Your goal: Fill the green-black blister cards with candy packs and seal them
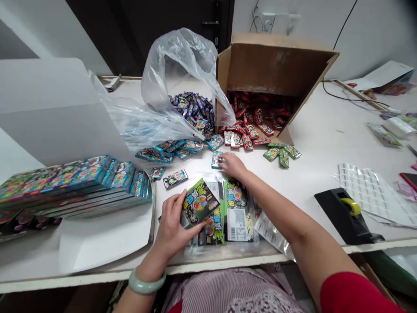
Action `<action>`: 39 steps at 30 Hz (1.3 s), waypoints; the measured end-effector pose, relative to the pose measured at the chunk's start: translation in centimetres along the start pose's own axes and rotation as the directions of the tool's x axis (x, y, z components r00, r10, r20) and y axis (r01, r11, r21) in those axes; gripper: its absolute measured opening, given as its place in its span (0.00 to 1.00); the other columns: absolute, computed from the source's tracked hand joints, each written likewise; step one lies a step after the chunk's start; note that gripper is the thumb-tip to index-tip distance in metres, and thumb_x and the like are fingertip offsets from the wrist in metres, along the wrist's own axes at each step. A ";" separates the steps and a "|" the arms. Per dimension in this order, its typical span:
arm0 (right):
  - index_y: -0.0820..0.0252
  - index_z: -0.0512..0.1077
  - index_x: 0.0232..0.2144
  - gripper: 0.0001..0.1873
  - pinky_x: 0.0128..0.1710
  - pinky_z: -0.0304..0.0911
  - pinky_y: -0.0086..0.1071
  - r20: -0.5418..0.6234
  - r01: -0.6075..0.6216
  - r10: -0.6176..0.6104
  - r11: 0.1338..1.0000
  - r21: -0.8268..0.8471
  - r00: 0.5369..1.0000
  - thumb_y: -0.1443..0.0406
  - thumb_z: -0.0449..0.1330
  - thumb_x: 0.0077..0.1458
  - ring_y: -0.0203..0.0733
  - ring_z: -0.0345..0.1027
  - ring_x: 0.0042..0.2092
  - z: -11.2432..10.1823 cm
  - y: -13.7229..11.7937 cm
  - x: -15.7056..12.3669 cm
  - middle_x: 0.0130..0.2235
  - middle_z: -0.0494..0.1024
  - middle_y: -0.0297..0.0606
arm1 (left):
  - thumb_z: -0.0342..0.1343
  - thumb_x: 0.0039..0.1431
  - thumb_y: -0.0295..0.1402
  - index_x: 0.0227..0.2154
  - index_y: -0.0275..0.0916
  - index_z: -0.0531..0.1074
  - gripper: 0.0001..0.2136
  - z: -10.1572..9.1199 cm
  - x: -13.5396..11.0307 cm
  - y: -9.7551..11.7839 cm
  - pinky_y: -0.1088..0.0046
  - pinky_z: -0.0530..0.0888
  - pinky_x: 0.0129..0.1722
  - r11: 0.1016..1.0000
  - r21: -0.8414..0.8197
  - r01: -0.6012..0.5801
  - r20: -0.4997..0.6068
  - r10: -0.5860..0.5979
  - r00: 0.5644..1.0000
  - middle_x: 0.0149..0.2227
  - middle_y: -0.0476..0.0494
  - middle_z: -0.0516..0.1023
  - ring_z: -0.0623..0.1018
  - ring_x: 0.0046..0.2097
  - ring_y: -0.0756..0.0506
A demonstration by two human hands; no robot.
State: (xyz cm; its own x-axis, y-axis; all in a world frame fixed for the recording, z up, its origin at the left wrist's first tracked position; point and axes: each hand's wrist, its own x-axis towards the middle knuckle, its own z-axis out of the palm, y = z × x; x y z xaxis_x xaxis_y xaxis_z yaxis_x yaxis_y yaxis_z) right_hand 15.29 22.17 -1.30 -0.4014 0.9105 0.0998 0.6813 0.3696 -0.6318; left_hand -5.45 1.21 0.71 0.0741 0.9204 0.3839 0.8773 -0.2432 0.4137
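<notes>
My left hand (172, 224) grips a flat green-and-black candy box (199, 203) between thumb and fingers, tilted above printed packages (239, 195) in clear plastic. Farther forward, my right hand (233, 166) has its fingertips closed on the right edge of a small blue candy box (215, 160), which rests on the table. Left of it lies a small purple-and-white candy box (175, 178). Small blue boxes (192, 146) lie in a loose heap behind, spilling from a clear bag. Small red boxes (246, 142) and several small green boxes (284, 153) are to the right.
A cardboard carton (276, 65) lies on its side with red boxes inside. Beside it stands a clear bag (182, 48) of purple boxes (195, 108). At left, a white display carton (107, 234) holds stacked boxes. A black tape dispenser (342, 217) and sticker sheets (368, 191) are at right.
</notes>
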 end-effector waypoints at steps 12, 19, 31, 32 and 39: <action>0.63 0.65 0.53 0.25 0.47 0.64 0.42 0.005 -0.296 0.307 0.911 0.287 0.952 0.69 0.55 0.51 0.49 0.70 0.47 0.0 -1.2 1.8 0.47 0.74 0.48 | 0.61 0.49 0.46 0.63 0.40 0.50 0.41 0.0 0.0 -1.7 0.51 0.69 0.51 1.000 0.020 -0.002 -0.006 0.002 1.000 0.50 0.35 0.64 0.67 0.52 0.35; 0.56 0.58 0.59 0.31 0.34 0.68 0.29 0.068 -0.230 0.275 0.617 0.753 0.959 0.61 0.57 0.54 0.35 0.71 0.32 -4.7 -2.1 -7.6 0.34 0.76 0.32 | 0.61 0.49 0.46 0.63 0.42 0.48 0.42 0.4 0.2 -0.6 0.53 0.70 0.50 0.998 0.012 -0.059 -0.011 0.059 0.998 0.50 0.36 0.64 0.68 0.51 0.35; 0.52 0.70 0.51 0.19 0.39 0.66 0.37 0.054 -0.025 0.005 0.928 0.373 0.999 0.61 0.58 0.56 0.38 0.67 0.36 -7.0 -4.6 -15.0 0.41 0.75 0.38 | 0.65 0.46 0.40 0.63 0.41 0.49 0.43 1.2 0.1 2.7 0.52 0.66 0.53 0.980 -0.047 -0.196 0.085 0.199 0.976 0.52 0.35 0.63 0.65 0.53 0.34; 0.51 0.69 0.52 0.21 0.39 0.66 0.37 0.057 -0.021 0.000 0.935 0.355 0.998 0.62 0.57 0.56 0.38 0.67 0.35 -7.0 -4.7 -15.1 0.40 0.74 0.38 | 0.65 0.46 0.40 0.63 0.41 0.49 0.43 1.2 0.0 2.8 0.52 0.66 0.54 0.979 -0.050 -0.196 0.087 0.200 0.976 0.52 0.35 0.63 0.65 0.53 0.34; 0.55 0.72 0.42 0.14 0.41 0.67 0.37 -0.130 -0.029 0.090 0.912 0.410 0.987 0.59 0.61 0.53 0.42 0.67 0.45 -4.8 -5.6 -14.9 0.45 0.69 0.41 | 0.66 0.43 0.40 0.62 0.37 0.53 0.43 1.1 -0.2 2.9 0.53 0.66 0.53 0.991 -0.031 -0.133 0.048 0.134 0.990 0.50 0.35 0.64 0.66 0.51 0.35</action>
State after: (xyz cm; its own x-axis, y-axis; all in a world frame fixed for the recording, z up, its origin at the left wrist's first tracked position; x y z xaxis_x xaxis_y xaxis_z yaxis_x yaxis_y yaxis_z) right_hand 20.38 7.46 4.38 -0.2553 0.9564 0.1417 0.3823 0.2345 -0.8938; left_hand -2.39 0.70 0.90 0.2135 0.8931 0.3959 0.8446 -0.3724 0.3848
